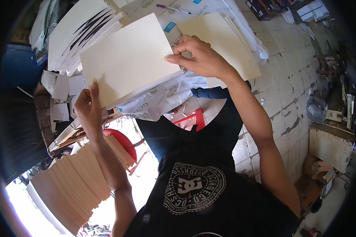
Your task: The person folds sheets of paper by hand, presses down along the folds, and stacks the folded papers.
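Observation:
A cream rectangular sheet or thin stack of sheets is held up in front of me, tilted. My left hand pinches its lower left corner, thumb on top. At its right edge, my right hand grips it between thumb and curled fingers. Under it lies white printed wrapping paper, partly hidden. Right of my right hand rests another pile of cream sheets. A tall fanned stack with dark marks on its edges stands behind on the left.
A purple pen lies on the wrapping at the top. Brown-edged stacked sheets stand at the lower left beside a red round seat. A worn cabinet is at the right, across the tiled floor.

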The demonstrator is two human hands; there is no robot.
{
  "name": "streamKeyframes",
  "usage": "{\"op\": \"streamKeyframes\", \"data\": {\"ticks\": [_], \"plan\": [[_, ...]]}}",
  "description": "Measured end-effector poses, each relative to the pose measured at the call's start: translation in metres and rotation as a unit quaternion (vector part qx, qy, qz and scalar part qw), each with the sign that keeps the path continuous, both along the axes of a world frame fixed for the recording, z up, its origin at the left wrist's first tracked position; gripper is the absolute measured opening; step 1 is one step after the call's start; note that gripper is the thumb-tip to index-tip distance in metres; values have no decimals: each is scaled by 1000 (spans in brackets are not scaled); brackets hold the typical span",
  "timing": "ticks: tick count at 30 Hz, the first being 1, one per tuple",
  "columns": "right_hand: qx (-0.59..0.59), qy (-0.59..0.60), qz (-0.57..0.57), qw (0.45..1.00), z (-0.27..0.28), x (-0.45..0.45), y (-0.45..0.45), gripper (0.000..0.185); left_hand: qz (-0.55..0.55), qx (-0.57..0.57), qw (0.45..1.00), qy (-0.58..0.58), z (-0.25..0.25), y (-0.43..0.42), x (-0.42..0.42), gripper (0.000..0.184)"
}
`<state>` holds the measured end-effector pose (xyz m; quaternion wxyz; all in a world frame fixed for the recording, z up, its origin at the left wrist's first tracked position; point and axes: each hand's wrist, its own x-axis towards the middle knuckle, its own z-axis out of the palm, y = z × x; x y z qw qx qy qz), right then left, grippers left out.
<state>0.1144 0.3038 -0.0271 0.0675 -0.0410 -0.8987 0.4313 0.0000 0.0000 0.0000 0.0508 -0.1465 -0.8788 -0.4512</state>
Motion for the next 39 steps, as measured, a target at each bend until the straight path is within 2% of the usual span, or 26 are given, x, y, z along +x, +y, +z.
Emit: {"op": "streamKeyframes", "data": {"ticks": [5,8,39], "plan": [[29,-6,6,1000,-3,5,2,35,-2,-34,999,3,-12,1,3,53],[20,45,3,999,-2,6,-2,37,5,-23,1000,-13,-10,2,3,53],[-28,20,-15,999,-11,6,-4,36,11,-39,997,-62,-13,1,2,53]]}}
